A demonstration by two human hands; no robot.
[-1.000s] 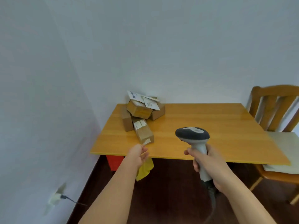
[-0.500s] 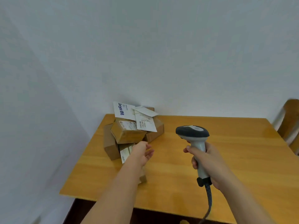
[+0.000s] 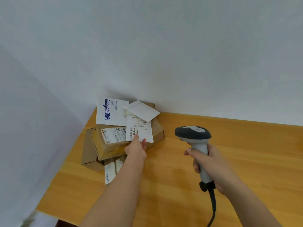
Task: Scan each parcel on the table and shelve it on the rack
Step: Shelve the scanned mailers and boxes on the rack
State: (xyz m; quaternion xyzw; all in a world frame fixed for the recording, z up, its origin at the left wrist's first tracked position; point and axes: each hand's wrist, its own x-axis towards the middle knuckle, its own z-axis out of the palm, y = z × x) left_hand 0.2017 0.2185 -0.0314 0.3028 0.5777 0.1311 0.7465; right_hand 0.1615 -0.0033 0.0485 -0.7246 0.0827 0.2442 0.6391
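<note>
Head view, near to far: right hand (image 3: 211, 163) — wrapped tight round the scanner (image 3: 196, 145), held above the table (image 3: 229, 153); left hand (image 3: 136, 147) — fingers straight, touching the white envelope (image 3: 139, 131) atop the parcels (image 3: 118, 136) heaped in the far corner. Rack unseen; seemingly everything still to scan and shelve.
</note>
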